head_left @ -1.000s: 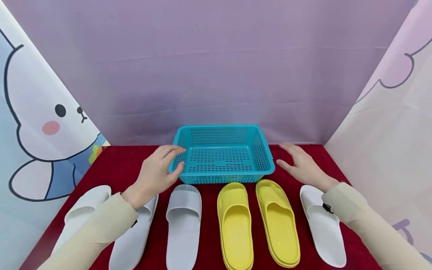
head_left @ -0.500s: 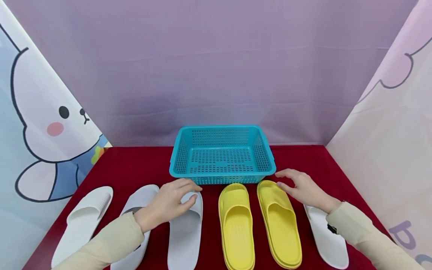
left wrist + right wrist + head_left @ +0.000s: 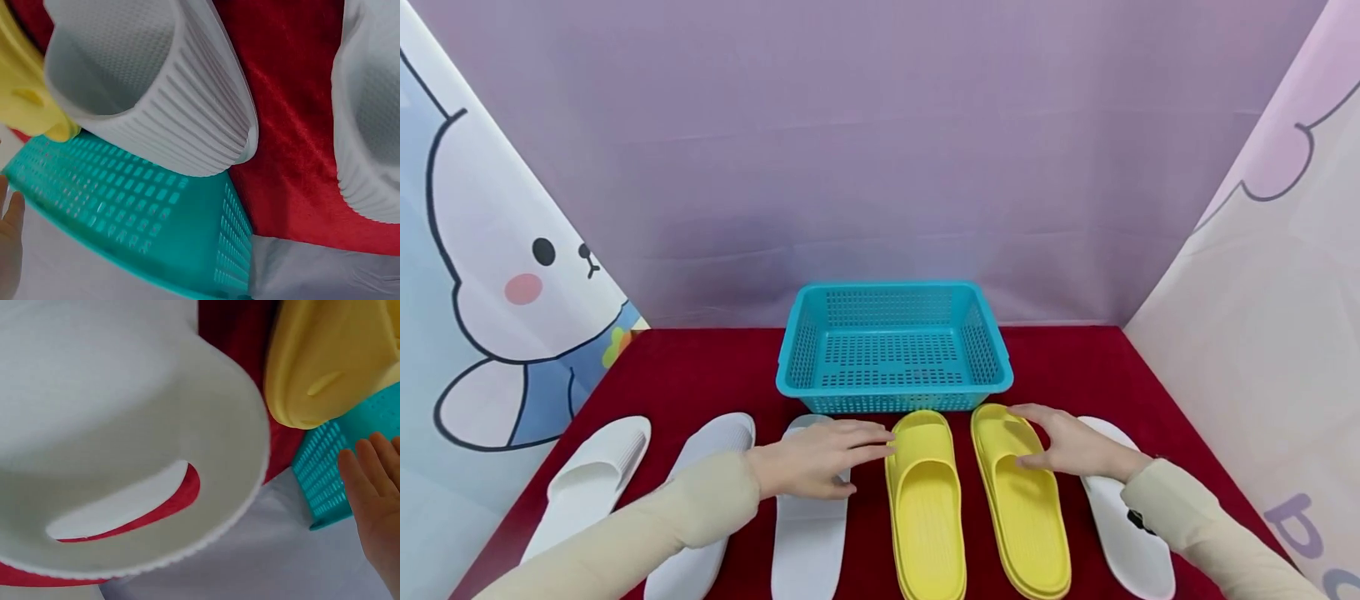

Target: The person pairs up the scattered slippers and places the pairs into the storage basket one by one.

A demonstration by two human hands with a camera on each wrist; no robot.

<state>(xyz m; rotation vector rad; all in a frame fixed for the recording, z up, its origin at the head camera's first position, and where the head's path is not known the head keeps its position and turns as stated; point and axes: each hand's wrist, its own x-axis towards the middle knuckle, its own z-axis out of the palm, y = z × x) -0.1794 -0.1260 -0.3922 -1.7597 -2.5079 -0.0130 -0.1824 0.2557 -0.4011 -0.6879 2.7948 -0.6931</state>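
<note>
Two yellow slippers lie side by side in the head view, a left one (image 3: 929,529) and a right one (image 3: 1032,533). My left hand (image 3: 820,458) stretches across the pale grey slipper (image 3: 808,546), straight fingertips right at the left yellow slipper's strap. Over the upper part of the right yellow slipper is my right hand (image 3: 1078,446), thumb apart from its extended fingers. Neither hand grips anything. A turquoise basket (image 3: 895,390) with nothing in it stands just behind the slippers. The right wrist view shows straight fingers (image 3: 372,469) in front of the basket.
A white slipper (image 3: 1131,546) lies at the right, partly under my right forearm. At the left are another white slipper (image 3: 591,487) and a grey one (image 3: 688,567), both partly covered by my left sleeve. A red cloth (image 3: 700,367) covers the table; a purple curtain (image 3: 880,167) hangs behind.
Both hands have come down from beside the basket toward the yellow slippers. My left hand has moved right, and my right hand has come nearer the right yellow slipper. The slippers and basket stay put.
</note>
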